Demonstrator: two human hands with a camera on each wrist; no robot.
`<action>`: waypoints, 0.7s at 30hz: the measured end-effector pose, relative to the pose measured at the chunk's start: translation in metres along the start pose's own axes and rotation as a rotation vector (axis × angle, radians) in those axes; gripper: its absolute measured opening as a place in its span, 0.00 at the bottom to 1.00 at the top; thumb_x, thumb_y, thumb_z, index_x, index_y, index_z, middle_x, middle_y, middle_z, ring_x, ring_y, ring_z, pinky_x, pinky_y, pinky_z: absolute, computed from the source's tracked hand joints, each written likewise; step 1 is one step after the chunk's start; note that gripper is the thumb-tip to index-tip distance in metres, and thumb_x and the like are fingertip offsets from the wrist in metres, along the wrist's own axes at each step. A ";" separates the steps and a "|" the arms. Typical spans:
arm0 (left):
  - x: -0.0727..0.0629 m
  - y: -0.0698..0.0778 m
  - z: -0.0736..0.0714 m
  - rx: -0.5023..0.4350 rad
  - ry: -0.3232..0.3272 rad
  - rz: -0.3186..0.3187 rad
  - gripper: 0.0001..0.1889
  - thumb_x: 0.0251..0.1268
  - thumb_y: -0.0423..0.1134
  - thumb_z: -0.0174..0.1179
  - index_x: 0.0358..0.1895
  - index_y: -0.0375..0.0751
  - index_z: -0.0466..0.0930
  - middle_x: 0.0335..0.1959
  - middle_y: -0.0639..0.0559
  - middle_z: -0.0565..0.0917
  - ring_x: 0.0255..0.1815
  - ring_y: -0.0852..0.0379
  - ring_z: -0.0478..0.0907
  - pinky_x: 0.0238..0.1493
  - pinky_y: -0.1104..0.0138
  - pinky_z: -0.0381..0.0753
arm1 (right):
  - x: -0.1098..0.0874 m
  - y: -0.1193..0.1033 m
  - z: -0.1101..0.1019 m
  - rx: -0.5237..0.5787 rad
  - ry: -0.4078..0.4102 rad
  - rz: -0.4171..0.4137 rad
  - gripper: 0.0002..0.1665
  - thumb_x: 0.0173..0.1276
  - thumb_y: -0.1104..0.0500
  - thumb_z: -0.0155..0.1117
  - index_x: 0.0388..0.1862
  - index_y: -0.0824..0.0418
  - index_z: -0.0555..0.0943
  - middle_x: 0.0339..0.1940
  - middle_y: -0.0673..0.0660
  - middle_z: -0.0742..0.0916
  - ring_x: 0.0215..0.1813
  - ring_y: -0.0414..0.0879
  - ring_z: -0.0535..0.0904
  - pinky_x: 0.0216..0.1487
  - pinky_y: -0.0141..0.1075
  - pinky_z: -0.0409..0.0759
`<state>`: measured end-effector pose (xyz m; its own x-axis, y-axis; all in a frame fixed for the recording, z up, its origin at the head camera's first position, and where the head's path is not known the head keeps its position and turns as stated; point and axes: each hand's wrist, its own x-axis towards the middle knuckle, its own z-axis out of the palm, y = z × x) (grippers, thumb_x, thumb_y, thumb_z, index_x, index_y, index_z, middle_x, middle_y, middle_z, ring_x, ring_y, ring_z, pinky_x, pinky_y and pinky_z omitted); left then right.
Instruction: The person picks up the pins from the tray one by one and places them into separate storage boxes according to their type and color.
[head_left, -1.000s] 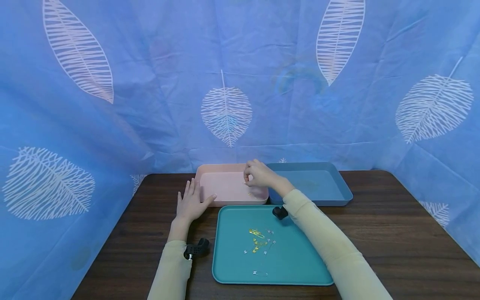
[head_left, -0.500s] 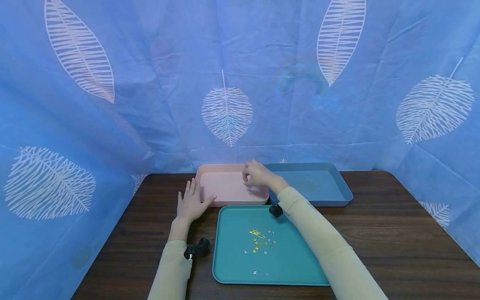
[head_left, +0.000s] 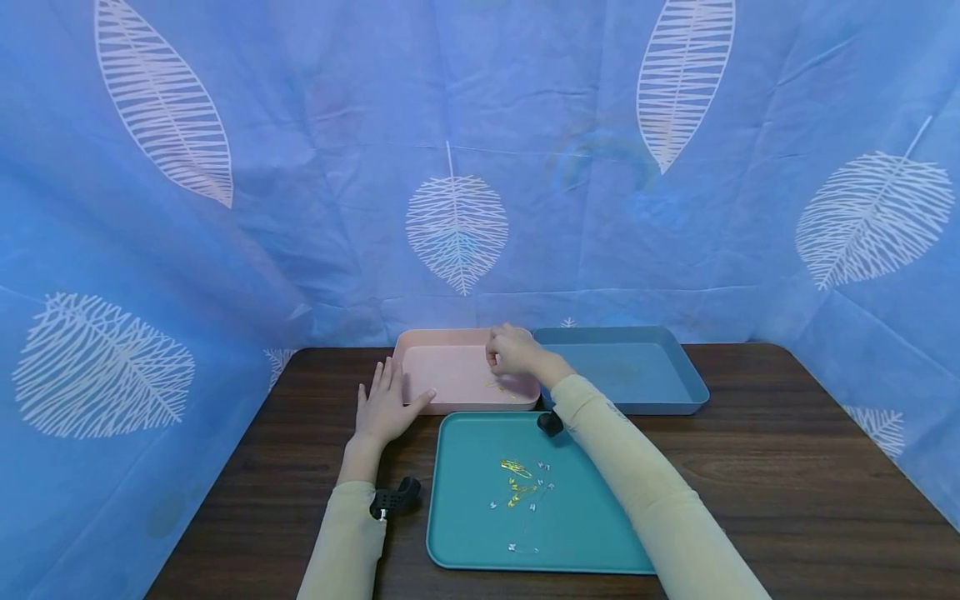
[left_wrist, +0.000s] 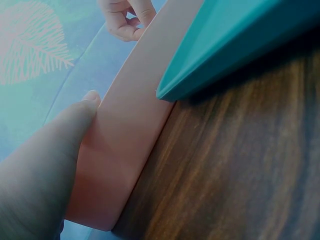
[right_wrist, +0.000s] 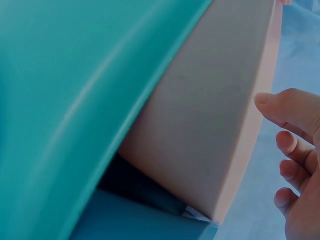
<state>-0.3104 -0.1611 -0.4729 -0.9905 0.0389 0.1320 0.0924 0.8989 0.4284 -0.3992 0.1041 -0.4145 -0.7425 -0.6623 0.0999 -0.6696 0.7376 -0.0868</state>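
Observation:
My left hand (head_left: pixel 381 414) lies with straight, spread fingers at the near left corner of the pink tray (head_left: pixel 442 375). Its thumb (left_wrist: pixel 89 102) touches the tray's front rim in the left wrist view. Over the right part of that tray hovers my right hand (head_left: pixel 513 350), fingers loosely bent. The right wrist view shows its thumb (right_wrist: pixel 265 100) extended and nothing visible in its fingers. Just below it, small gold safety pins (head_left: pixel 494 385) lie in the pink tray. Gold safety pins (head_left: pixel 516 469) and silver safety pins (head_left: pixel 522 548) are scattered on the green tray (head_left: pixel 465 533).
A blue tray (head_left: pixel 622 371) stands to the right of the pink one, both at the back of the dark wooden table (head_left: pixel 795 467). The green tray sits in front of them. Behind the table hangs a blue cloth (head_left: pixel 337 208) with white leaf prints.
My right hand has shifted only slightly over the pink tray. More of a gold pin shows beneath its fingers now, apparently let go. The left hand keeps its place.

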 end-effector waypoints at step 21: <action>0.000 0.001 -0.001 0.002 0.016 0.008 0.53 0.61 0.73 0.49 0.78 0.38 0.46 0.81 0.41 0.44 0.82 0.41 0.39 0.74 0.33 0.40 | -0.021 0.003 -0.007 0.147 0.041 0.039 0.13 0.59 0.61 0.68 0.19 0.51 0.76 0.37 0.52 0.77 0.41 0.49 0.65 0.55 0.49 0.67</action>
<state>-0.3097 -0.1604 -0.4713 -0.9879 0.0388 0.1500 0.1000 0.8993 0.4258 -0.3856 0.1208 -0.4103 -0.7686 -0.6257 0.1334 -0.6378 0.7334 -0.2352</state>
